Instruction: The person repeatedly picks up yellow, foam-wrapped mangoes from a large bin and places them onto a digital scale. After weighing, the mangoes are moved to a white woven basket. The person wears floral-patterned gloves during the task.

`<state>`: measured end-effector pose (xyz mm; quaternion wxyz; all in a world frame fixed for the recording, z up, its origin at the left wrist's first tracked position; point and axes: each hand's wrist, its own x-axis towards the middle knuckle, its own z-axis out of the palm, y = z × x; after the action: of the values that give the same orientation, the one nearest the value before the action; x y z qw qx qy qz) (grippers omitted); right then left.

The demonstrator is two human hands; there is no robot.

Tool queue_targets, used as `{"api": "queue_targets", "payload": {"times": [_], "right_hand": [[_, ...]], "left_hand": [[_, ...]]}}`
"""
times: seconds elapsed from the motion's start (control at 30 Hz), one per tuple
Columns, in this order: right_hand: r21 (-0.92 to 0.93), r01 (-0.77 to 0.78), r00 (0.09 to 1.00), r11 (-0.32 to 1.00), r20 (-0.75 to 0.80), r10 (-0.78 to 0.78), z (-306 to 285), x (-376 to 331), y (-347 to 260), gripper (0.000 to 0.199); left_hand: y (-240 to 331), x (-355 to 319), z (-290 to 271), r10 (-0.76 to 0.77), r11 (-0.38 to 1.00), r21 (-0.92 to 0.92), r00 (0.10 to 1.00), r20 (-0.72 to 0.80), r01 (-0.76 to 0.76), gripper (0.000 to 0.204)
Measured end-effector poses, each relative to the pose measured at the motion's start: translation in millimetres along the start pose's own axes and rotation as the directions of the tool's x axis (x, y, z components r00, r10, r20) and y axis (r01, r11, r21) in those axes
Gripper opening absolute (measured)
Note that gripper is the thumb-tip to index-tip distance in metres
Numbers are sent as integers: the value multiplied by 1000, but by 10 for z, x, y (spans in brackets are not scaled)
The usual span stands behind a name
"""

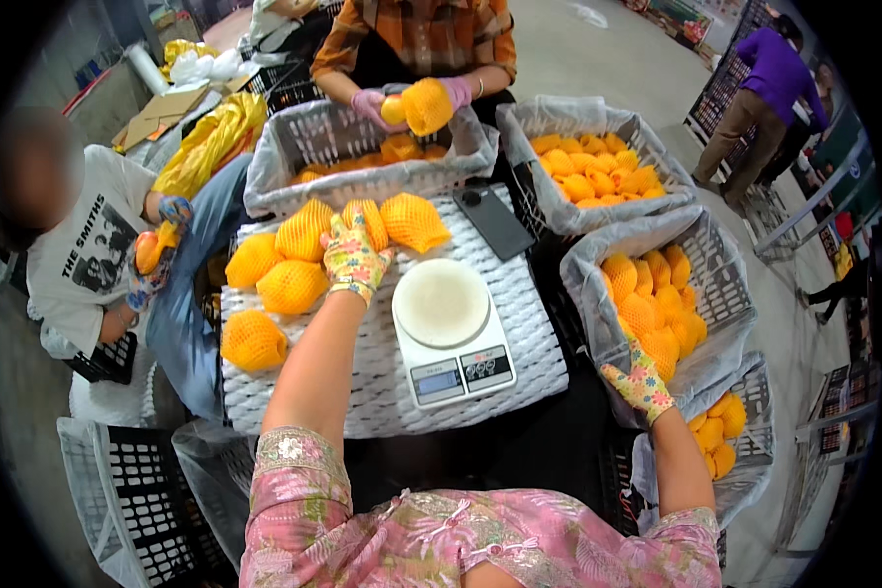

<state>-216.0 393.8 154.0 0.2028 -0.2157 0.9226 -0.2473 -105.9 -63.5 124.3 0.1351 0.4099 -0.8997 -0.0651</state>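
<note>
Orange foam nets (292,286) look matt and rough, with a raised mesh; a bare fruit (148,252) has smooth skin. The table cover (534,377) is white, bumpy and woven, padded in look. The scale (451,356) is smooth white plastic, and the phone (495,222) dark and smooth. Crates (152,490) of hard, perforated black plastic hold crinkled, translucent film liners (363,184). Printed cloth gloves (345,263) cover both hands (641,382). The pink blouse (421,539) is cloth with a slight sheen. A yellow bag (211,147) is glossy, wrinkled plastic; the cardboard (171,115), matt brown; the floor (612,64), grey and concrete-like.
</note>
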Motion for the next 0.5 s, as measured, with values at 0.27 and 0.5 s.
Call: {"api": "queue_targets", "payload": {"times": [0.27, 0.5], "right_hand": [[-97, 13, 996, 995, -89, -21, 147, 107, 185, 77], [-111, -24, 996, 994, -85, 15, 143, 114, 169, 78]], "left_hand": [[-210, 85, 41, -41, 889, -453, 997, 59, 63, 80], [-246, -194, 135, 74, 898, -423, 989, -124, -121, 73]]}}
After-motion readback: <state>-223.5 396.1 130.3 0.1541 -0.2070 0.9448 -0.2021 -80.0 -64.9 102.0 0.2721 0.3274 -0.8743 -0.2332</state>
